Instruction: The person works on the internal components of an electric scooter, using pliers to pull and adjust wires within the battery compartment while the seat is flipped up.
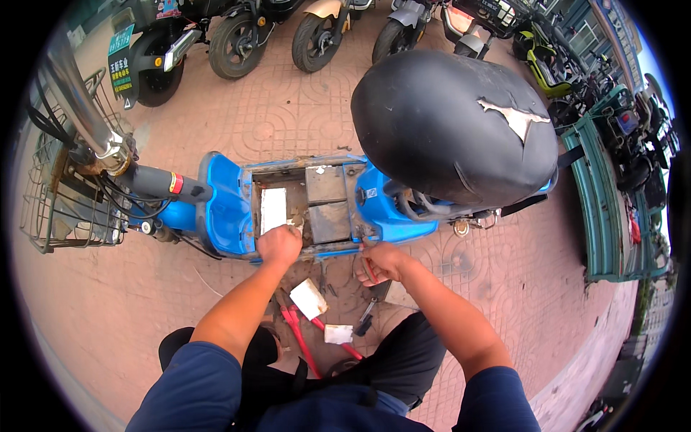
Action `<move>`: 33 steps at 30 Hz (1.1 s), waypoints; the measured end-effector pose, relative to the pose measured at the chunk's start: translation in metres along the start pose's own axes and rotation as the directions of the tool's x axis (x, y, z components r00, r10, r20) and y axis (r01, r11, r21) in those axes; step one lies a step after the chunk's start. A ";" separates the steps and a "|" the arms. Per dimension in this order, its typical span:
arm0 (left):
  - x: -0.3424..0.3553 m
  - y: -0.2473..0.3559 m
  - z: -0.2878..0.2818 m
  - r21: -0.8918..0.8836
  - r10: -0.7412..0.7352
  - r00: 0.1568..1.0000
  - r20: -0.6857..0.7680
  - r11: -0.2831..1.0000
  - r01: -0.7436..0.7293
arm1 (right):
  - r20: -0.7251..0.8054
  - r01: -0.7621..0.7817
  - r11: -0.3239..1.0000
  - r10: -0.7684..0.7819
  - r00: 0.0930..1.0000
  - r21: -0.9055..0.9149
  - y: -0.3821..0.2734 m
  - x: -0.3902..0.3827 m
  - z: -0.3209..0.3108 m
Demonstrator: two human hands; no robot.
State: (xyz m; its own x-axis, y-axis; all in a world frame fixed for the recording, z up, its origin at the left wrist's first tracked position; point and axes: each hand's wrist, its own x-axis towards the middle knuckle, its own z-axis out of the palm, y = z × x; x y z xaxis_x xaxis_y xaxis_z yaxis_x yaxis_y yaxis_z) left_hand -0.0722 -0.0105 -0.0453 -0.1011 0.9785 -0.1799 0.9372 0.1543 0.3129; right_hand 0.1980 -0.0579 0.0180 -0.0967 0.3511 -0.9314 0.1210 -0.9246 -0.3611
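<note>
Blue e-scooter [223, 209] mid-frame, footboard battery bay [309, 201] open. L hand [279, 245] fisted at bay's lower edge w/ white scrap; what else it grips, can't tell. R hand [381, 263] closed on red-handled tool [370, 271], just below bay's lower right. Red bolt cutters [299, 338] on paving, lower center.

Blue electric scooter [223, 209] lies across the paved ground, footboard opened up; dark batteries [327, 201] and a white block [273, 209] sit in the compartment [306, 167]. Black seat [453, 126], torn on top, to the right. Wire basket [61, 194] at far left. Left hand [279, 245] closed in a fist at the compartment's near edge. Right hand [381, 263] just right of it, gripping a red-handled tool [370, 271]. Red-handled cutters [302, 338] and white scraps [309, 299] on the ground near the knees. Parked scooters [237, 39] line the far side.
</note>
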 end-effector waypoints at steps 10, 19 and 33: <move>0.000 -0.001 0.003 -0.017 0.040 0.997 -0.065 0.999 -0.041 | -0.254 0.269 0.682 -0.125 0.959 0.680 0.010 0.039 0.112; 0.001 -0.001 0.004 0.009 0.036 0.997 -0.062 0.999 -0.035 | -0.145 0.160 0.740 -0.085 0.986 0.653 0.003 0.017 0.089; 0.000 0.005 0.002 -0.033 0.062 0.997 -0.051 0.997 -0.064 | 0.045 -0.009 0.944 0.026 0.999 -0.331 -0.020 0.001 -0.051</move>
State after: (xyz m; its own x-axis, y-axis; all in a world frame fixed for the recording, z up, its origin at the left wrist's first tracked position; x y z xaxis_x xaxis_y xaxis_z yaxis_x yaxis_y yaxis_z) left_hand -0.0671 -0.0096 -0.0454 -0.0596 0.9919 -0.1119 0.9302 0.0959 0.3543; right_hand 0.2460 -0.0315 0.0220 -0.1380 0.3201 -0.9373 0.4422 -0.8268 -0.3475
